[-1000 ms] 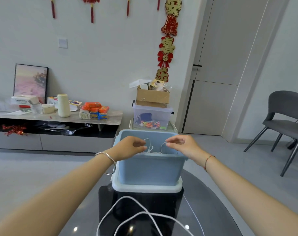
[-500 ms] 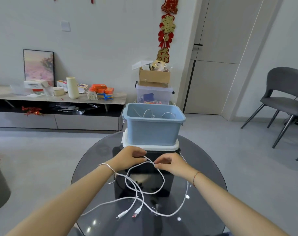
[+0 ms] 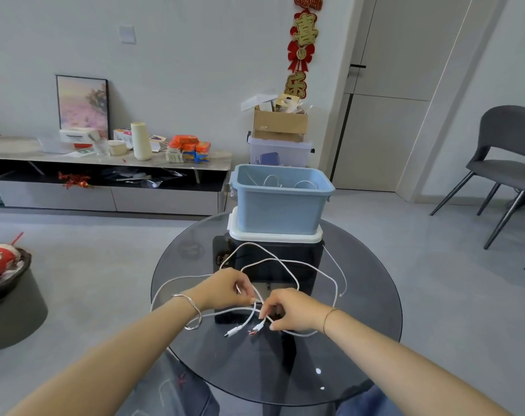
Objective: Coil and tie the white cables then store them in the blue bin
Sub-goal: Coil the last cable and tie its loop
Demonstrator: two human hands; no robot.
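Closest to me, two bare arms reach out over the round glass counter [image 3: 360, 295]. The left hand [image 3: 225, 291] has a silver bangle [image 3: 192, 313] on the wrist, and its grip is pinched tight on a strand of the white cables [image 3: 315, 270], fingers curled in. The right hand [image 3: 291, 310] is just beside it. Its grip is also clamped on the cables, right by two plug ends [image 3: 257, 327] that point down at the glass.

The rest of the cables sprawl over the counter in big loose loops, totally uncoiled. One thin end trails off toward the right side.

Behind that mess, at the far edge of the counter, the blue bin [image 3: 280, 205] sits upright on a white lid [image 3: 274, 235]. A few white loops [image 3: 273, 181] already lie inside it.

Past the counter there's a cardboard box [image 3: 280, 124] stacked on a clear storage tub [image 3: 279, 151] against the wall. Left of that is a low sideboard [image 3: 75, 193] covered in clutter, with a framed picture [image 3: 82, 105] leaning behind it. A red and gold hanging decoration [image 3: 303, 40] is on the wall, and a grey chair [image 3: 510, 151] stands off to the right.
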